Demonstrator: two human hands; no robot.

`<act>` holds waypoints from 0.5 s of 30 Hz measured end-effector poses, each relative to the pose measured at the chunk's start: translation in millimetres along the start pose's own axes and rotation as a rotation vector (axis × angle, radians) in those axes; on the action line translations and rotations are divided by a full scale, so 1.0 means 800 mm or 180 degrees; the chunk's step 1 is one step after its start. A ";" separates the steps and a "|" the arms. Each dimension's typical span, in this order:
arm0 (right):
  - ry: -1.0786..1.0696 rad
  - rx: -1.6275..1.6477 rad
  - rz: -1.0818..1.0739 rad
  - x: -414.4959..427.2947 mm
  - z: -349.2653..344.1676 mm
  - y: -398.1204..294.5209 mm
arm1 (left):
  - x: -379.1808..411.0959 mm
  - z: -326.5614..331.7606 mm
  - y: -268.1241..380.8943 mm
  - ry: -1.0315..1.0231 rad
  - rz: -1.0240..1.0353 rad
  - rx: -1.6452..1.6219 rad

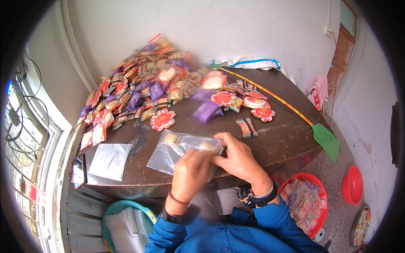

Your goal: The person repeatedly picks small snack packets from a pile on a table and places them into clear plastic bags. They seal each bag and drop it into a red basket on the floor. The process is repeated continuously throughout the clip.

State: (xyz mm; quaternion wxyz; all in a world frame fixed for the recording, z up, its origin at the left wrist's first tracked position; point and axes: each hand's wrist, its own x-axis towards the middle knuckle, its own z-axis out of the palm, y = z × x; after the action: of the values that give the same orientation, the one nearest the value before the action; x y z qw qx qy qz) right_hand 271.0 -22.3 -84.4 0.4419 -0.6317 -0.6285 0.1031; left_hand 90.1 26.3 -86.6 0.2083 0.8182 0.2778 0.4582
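A clear plastic bag (161,159) lies at the front of the dark table, with small wrapped snacks (171,139) inside its far side. My left hand (191,167) is at the bag's near edge, its fingertips blurred and partly hidden, so its hold is unclear. My right hand (237,155) pinches a small wrapped snack (221,150) at the bag's right end. Beyond my hands lie a striped snack packet (246,127), a purple packet (206,110) and a red flower-shaped card (162,119). A flat stack of clear bags (110,161) rests to the left.
A large heap of packets (142,79) covers the table's back left. A green fly swatter (326,140) lies along the right. A phone (79,170) sits at the left edge. On the floor are a teal basin (109,210) of bags and a red basin (323,202) of filled bags.
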 end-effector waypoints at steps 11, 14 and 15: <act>-0.0118 0.0361 0.0048 0.002 0.002 0.009 | 0.003 -0.003 -0.001 0.0204 0.0528 0.0290; 0.0060 0.0042 -0.0005 0.004 0.011 0.012 | 0.000 -0.001 -0.004 0.0073 0.0468 0.0200; 0.0091 -0.0058 0.0088 0.005 0.013 0.007 | -0.002 -0.001 -0.004 0.0053 0.0383 0.0125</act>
State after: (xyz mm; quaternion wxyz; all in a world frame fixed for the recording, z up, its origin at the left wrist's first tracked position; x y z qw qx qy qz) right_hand 268.5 -13.1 -92.2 0.4437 -0.6458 -0.6142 0.0944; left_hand 87.6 27.6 -89.2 0.1620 0.8335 0.2388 0.4711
